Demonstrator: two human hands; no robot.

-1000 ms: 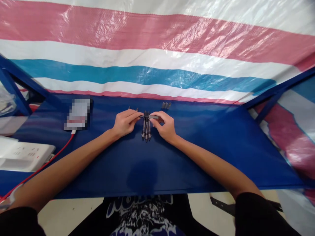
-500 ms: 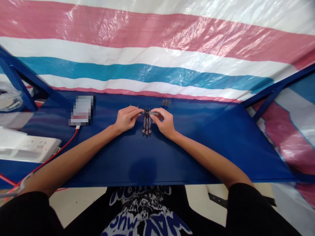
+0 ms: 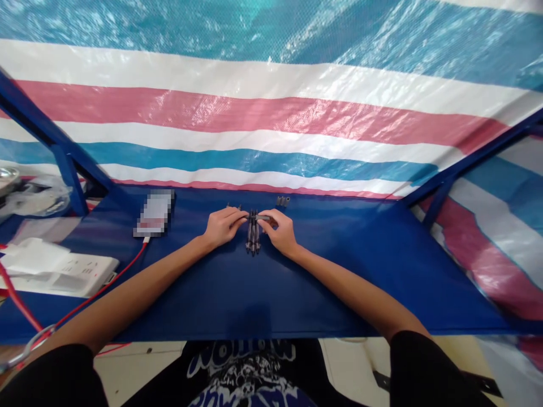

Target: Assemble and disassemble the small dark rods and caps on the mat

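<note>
Two bare hands meet over the blue desk (image 3: 331, 288), the left hand (image 3: 223, 227) and the right hand (image 3: 279, 230) near each other with a narrow gap between their fingertips. One slim rod (image 3: 263, 217) spans that gap, just above or on three pens (image 3: 253, 238) lying side by side; whether it touches them cannot be told. Three short grey tubes (image 3: 283, 200) sit together near the back edge of the desk, and two small dark tips (image 3: 240, 207) show just beyond the left hand. One phone (image 3: 155, 213), one red cable (image 3: 127, 265) and one white power strip (image 3: 85, 274) are off to the left.

The rod is straight and thin, dark and narrower at the left, grey and thicker at the right; finer detail is too small to make out. Its long axis runs left to right, nearly level with the front edge of the desk, crossing the far ends of the pens, and its narrow end points to the left hand. The left fingers pinch that dark end, while the right thumb and fingers pinch the grey part.
</note>
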